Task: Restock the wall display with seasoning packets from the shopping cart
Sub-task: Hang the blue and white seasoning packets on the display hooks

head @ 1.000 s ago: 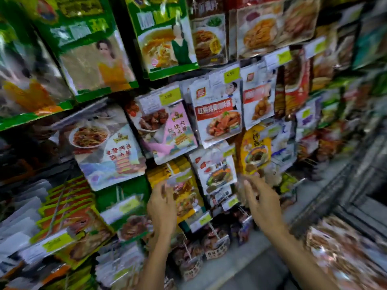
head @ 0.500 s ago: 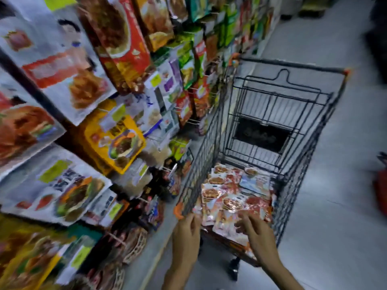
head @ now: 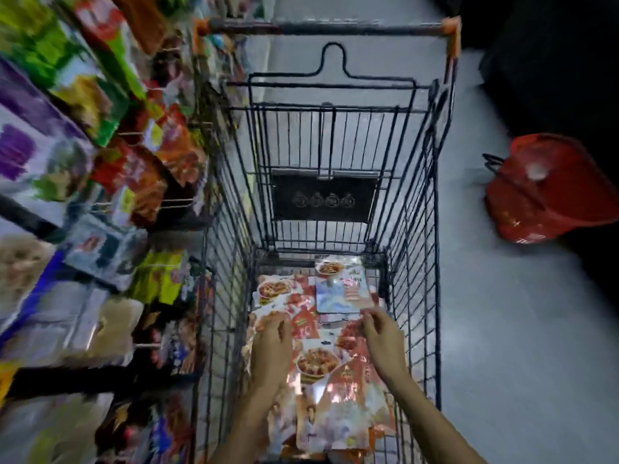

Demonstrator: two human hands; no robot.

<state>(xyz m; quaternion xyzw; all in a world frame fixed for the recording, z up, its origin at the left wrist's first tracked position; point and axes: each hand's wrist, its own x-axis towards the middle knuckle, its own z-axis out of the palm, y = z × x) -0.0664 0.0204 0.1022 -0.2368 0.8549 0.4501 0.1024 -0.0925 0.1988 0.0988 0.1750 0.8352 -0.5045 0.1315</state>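
Seasoning packets (head: 318, 361) lie inside the wire cart (head: 414, 212), red basket (head: 549, 192) nearby.

Of the person, only two arms show. The left hand (head: 271, 343) and right hand (head: 383, 339) are bare. The left forearm (head: 244, 423) and right forearm (head: 432, 420) are bare as well, uncovered all the way to the lower edge of the view. Both forearms are slim and smooth, narrowing to slender wrists. The hands are narrow with long fingers, and the knuckles show faintly on their backs. Blur softens the fingertips, so the nails cannot be made out.
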